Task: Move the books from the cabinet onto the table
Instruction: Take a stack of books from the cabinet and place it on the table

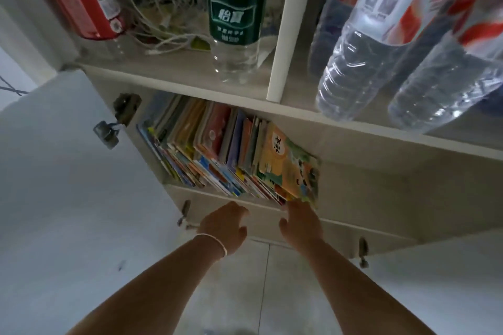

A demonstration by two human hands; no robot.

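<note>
Below the books point(231, 149), both hands outstretched, right hand point(300, 221) touching.

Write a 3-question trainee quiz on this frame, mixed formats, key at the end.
1. True or false: the left hand already holds a book.
2. Multiple choice: the books stand in
A. the compartment under the shelf with the green-label bottle
B. the compartment holding the tangle of white cables
C. a stack on the floor
3. Fill in: the right hand reaches the lower edge of the ______ book at the right end of the row.

Key:
1. False. Its fingers are spread below the shelf edge, touching no book.
2. A
3. Yellow-cover. Whether there is a grip on it yet cannot be told.
</note>
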